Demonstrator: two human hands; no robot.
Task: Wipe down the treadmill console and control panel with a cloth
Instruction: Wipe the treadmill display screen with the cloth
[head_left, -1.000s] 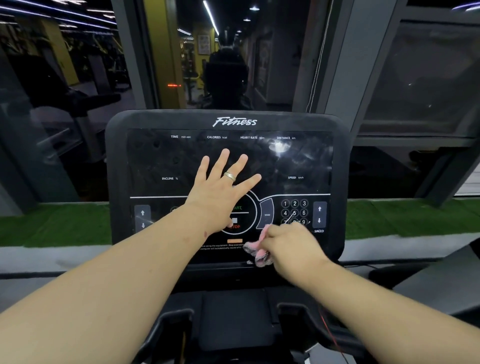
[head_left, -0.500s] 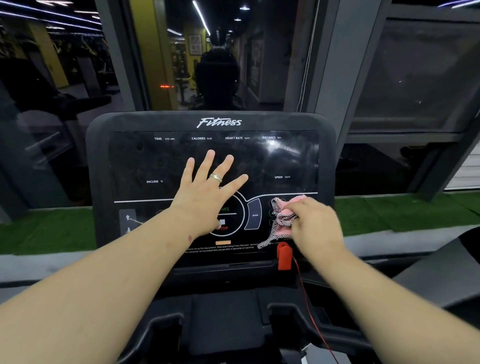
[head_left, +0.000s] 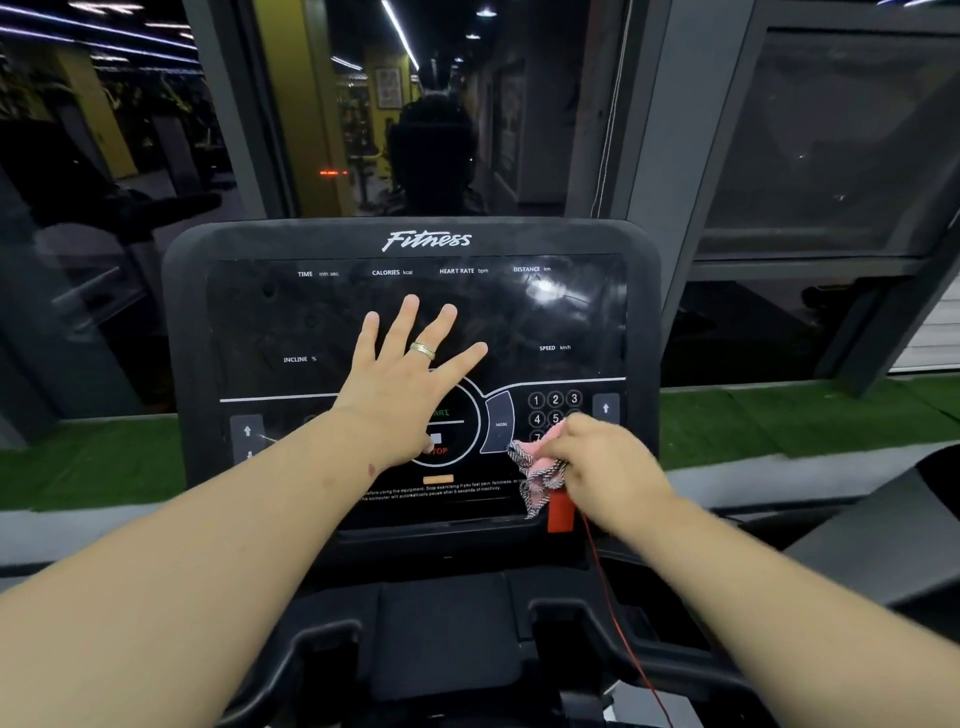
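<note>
The black treadmill console (head_left: 571, 322) fills the middle of the head view, with a dark display above and a control panel below. My left hand (head_left: 410, 379) lies flat on the screen with fingers spread, its palm over the round start/stop dial. My right hand (head_left: 597, 462) grips a bunched pink cloth (head_left: 537, 467) with a dark patterned edge and presses it on the lower part of the number keypad (head_left: 555, 400), hiding the lower keys. The speed arrow button (head_left: 605, 409) shows just above my right hand.
A red safety key (head_left: 560, 512) with a thin red cord (head_left: 618, 623) hangs at the panel's bottom edge, under the cloth. The incline arrows (head_left: 247, 431) sit at lower left. Black tray and handle grips (head_left: 447, 639) lie below. A window with reflections stands behind.
My right hand with the cloth slid from the panel's bottom edge up onto the keypad, then slightly down again. The left hand stayed flat on the screen. The camera view shifted a little.
</note>
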